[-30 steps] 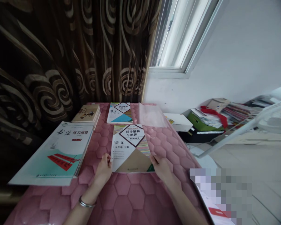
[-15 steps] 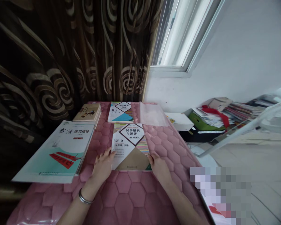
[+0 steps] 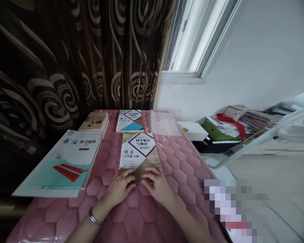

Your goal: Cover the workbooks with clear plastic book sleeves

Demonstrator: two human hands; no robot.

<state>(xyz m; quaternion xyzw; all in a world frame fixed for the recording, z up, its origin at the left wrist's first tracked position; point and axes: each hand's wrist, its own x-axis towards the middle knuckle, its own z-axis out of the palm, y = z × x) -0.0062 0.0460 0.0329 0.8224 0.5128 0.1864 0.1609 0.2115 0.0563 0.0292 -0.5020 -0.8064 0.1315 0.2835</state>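
Observation:
A white workbook [image 3: 139,150] with a diamond title block and a tan corner lies in the middle of the pink quilted table cover [image 3: 182,158]. My left hand [image 3: 122,186], a metal bracelet on its wrist, rests on the book's near edge with fingers spread flat. My right hand [image 3: 157,185] lies beside it on the same edge, fingers also flat. The two hands almost touch and cover the book's lower part.
A large white and teal book stack [image 3: 63,163] lies at the left. A tan book [image 3: 95,121], a second workbook [image 3: 130,120] and a clear plastic sleeve [image 3: 164,124] sit at the far edge. Dark curtain behind; cluttered boxes [image 3: 218,130] and a white fan [image 3: 281,130] at right.
Both hands have moved from the book's two near corners inward to the middle of its near edge. The book has slid slightly away from me.

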